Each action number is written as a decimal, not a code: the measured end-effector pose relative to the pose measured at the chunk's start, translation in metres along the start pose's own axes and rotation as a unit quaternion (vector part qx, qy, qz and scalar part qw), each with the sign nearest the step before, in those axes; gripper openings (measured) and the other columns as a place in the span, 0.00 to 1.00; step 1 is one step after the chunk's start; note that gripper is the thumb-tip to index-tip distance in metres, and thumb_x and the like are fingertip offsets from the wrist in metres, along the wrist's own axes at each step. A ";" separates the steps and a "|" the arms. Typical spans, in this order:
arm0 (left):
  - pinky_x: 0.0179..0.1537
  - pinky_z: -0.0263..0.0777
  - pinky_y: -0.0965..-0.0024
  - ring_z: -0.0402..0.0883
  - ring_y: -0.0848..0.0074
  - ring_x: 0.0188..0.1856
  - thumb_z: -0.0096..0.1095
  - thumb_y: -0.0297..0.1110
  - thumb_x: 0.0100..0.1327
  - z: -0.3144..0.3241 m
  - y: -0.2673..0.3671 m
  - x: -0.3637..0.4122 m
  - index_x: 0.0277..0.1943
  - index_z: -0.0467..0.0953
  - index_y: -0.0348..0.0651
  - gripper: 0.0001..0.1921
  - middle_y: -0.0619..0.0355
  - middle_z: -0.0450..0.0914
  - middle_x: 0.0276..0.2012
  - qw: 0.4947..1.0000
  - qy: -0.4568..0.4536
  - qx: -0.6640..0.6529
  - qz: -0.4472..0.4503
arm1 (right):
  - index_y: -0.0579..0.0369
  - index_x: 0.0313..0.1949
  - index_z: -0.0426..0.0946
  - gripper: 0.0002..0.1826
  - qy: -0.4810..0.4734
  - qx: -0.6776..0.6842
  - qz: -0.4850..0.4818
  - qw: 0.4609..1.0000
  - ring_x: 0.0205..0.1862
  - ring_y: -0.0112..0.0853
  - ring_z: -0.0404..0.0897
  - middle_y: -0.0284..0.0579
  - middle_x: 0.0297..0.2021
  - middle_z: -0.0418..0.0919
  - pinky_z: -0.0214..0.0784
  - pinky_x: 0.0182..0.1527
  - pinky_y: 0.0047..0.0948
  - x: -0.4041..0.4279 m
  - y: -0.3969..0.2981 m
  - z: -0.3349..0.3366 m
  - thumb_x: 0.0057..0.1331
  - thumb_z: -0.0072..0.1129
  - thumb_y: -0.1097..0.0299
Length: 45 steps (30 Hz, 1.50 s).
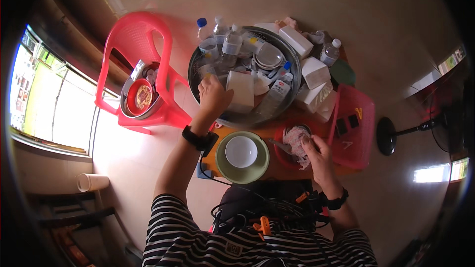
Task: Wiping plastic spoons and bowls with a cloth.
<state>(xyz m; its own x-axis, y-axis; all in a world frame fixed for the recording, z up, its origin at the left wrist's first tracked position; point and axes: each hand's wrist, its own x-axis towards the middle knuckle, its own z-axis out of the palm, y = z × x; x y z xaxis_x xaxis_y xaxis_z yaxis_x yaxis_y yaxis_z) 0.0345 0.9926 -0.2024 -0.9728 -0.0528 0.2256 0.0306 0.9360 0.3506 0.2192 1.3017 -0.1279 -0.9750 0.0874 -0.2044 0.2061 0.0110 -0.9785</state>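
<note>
My left hand (214,96) reaches over the left side of a large dark metal basin (193,92), its fingers closed at the end of a blurred clear plastic cup (206,71). Close by it in the basin is a white box-like block (240,88). My right hand (320,155) grips a pink-and-white cloth (296,141) over a red bowl (279,157). A grey utensil handle (281,146) sticks out beside the cloth. Between my forearms, a white bowl (241,151) sits inside a light green basin (242,177).
Plastic bottles (274,94) and dishes (269,55) crowd the basin. More white packages (315,72) and a pink plastic basket (365,129) occupy the table's right side. A pink chair (167,63) bears a loaded metal bowl (143,116). A black fan (386,136) stands right; cables (259,200) cross my lap.
</note>
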 end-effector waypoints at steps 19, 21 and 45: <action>0.67 0.66 0.53 0.70 0.40 0.65 0.70 0.52 0.55 0.074 -0.049 0.057 0.67 0.50 0.20 0.51 0.27 0.67 0.63 0.940 -0.258 0.013 -0.222 | 0.58 0.42 0.78 0.14 -0.037 0.004 0.022 0.999 0.39 0.15 0.70 0.27 0.36 0.74 0.64 0.42 0.17 -0.003 -0.002 -0.003 0.74 0.60 0.58; 0.67 0.67 0.55 0.72 0.41 0.65 0.72 0.51 0.53 0.037 -0.005 0.051 0.66 0.52 0.19 0.51 0.28 0.68 0.62 0.933 -0.181 -0.078 -0.300 | 0.58 0.43 0.78 0.14 -0.024 -0.003 0.027 0.999 0.39 0.15 0.70 0.27 0.36 0.75 0.64 0.43 0.17 -0.005 -0.001 -0.011 0.74 0.60 0.58; 0.48 0.82 0.55 0.85 0.60 0.48 0.63 0.46 0.67 -0.105 0.036 -0.020 0.59 0.72 0.35 0.26 0.44 0.80 0.50 0.664 -0.266 -0.676 -0.175 | 0.58 0.42 0.77 0.11 -0.061 -0.035 -0.057 0.996 0.41 0.16 0.71 0.28 0.37 0.74 0.67 0.46 0.18 0.001 -0.006 -0.002 0.75 0.59 0.61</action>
<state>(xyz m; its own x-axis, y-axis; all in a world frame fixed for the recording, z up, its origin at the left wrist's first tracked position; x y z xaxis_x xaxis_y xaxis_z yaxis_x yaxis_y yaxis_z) 0.0789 0.9913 -0.0989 -0.9074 0.2812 -0.3122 -0.3903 -0.2892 0.8741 0.2170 1.3035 -0.1221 -0.9943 -0.0404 -0.0985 0.0949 0.0828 -0.9920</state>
